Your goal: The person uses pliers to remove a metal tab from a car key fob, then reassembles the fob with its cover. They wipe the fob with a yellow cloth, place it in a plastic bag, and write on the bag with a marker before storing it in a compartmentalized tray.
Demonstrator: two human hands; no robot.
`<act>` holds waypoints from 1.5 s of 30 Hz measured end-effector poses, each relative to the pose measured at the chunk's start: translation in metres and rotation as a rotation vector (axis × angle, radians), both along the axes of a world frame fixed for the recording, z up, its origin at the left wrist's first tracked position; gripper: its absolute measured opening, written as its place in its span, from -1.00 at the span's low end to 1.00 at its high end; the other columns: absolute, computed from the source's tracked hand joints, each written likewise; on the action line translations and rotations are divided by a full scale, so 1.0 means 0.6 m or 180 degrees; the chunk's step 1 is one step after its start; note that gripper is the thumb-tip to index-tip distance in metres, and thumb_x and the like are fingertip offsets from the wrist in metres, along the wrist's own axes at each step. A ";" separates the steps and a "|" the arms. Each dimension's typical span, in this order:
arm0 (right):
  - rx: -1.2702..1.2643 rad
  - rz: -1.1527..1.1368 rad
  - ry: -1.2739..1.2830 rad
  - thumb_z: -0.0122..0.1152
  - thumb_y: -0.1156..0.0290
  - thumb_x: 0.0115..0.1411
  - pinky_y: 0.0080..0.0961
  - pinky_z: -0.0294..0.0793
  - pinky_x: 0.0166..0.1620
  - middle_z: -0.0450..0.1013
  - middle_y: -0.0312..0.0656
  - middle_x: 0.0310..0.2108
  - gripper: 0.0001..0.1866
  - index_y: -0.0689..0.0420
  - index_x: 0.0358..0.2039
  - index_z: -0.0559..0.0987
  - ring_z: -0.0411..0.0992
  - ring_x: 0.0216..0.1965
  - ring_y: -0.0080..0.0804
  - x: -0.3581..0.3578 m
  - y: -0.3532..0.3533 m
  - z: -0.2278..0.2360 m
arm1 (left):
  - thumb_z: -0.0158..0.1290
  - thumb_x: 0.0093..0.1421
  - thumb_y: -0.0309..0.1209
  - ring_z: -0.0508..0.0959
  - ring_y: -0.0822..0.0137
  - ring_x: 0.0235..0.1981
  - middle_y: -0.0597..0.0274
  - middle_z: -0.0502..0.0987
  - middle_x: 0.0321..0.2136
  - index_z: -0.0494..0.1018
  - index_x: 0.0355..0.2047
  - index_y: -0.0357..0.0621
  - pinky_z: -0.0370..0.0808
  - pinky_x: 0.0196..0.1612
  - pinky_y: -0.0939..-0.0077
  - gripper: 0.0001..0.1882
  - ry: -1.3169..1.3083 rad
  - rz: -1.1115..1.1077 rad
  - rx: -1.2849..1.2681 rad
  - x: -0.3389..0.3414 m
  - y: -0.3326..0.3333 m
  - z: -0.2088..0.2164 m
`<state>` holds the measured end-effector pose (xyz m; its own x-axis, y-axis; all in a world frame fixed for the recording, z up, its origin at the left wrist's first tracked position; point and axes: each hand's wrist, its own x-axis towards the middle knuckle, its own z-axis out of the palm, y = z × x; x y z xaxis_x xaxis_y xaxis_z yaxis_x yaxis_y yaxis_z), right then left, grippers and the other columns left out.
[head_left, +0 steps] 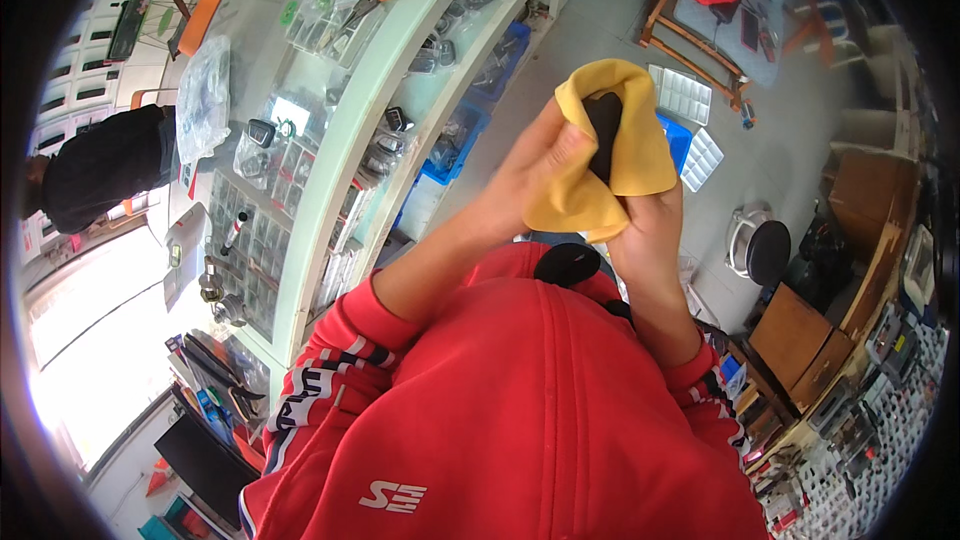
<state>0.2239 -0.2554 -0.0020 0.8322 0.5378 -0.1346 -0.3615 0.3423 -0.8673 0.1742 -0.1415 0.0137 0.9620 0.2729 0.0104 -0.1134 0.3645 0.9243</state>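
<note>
A yellow cloth [648, 155] is raised in front of my chest, folded around a dark, smooth object [604, 125]. Only part of that object shows through the cloth's opening, so its kind cannot be told. My left hand [535, 165] grips the cloth from the left, thumb laid on its near side and the other fingers mostly hidden. From below and to the right, my right hand [648, 230] is closed on the cloth's lower edge, its fingertips tucked behind the fabric.
A curved glass counter [345, 155] on the left holds several key fobs and small compartments. Orange-handled pliers [375, 0] lie on top, beside plastic bags. A person in black [105, 165] is beyond it. On the right are a round stool [765, 250] and wooden cabinets [795, 340].
</note>
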 end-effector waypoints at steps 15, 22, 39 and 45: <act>-0.0300 0.0196 -0.0429 -0.03 0.64 -0.02 -0.73 0.34 -0.31 0.35 -0.26 -0.28 -0.57 0.26 -0.07 0.25 0.33 -0.35 -0.67 -0.013 0.012 0.037 | -0.13 0.23 -0.28 0.39 0.59 -0.48 0.32 0.43 -0.47 0.32 -0.25 -0.29 0.35 -0.41 0.70 -0.72 0.0438 0.1026 -0.0140 0.024 -0.007 0.021; -0.0458 -0.0333 -0.0747 0.02 0.41 0.11 -0.63 0.40 -0.22 0.31 -0.19 -0.18 -0.62 0.28 -0.08 0.25 0.35 -0.20 -0.51 -0.017 0.011 0.005 | -0.20 0.25 -0.29 0.36 0.58 -0.48 0.32 0.42 -0.47 0.33 -0.20 -0.32 0.33 -0.42 0.70 -0.69 0.0093 0.1157 0.0598 0.009 -0.039 0.008; 0.1035 0.0799 0.0818 -0.08 0.45 0.18 -0.51 0.14 0.08 0.20 -0.18 0.03 -0.51 0.29 0.10 0.11 0.18 0.06 -0.47 0.008 0.015 0.040 | -0.42 0.25 0.00 0.45 0.27 -0.20 0.14 0.43 -0.21 0.26 -0.09 -0.20 0.39 -0.13 0.38 -0.47 -0.0102 -0.0191 -0.3565 0.025 0.036 0.005; 0.0543 0.0772 0.0458 -0.05 0.48 0.16 -0.50 0.14 0.08 0.21 -0.16 0.02 -0.49 0.32 0.10 0.10 0.19 0.05 -0.46 0.008 0.015 0.050 | -0.25 0.20 -0.03 0.42 0.26 -0.15 0.16 0.39 -0.14 0.23 -0.05 -0.20 0.34 -0.06 0.39 -0.49 -0.0582 -0.0656 -0.3882 0.014 0.051 -0.001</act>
<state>0.2287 -0.2466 0.0279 0.6561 0.7429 -0.1325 -0.5650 0.3672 -0.7389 0.1828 -0.1110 0.0130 0.9991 0.0432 -0.0051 -0.0434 0.9977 -0.0512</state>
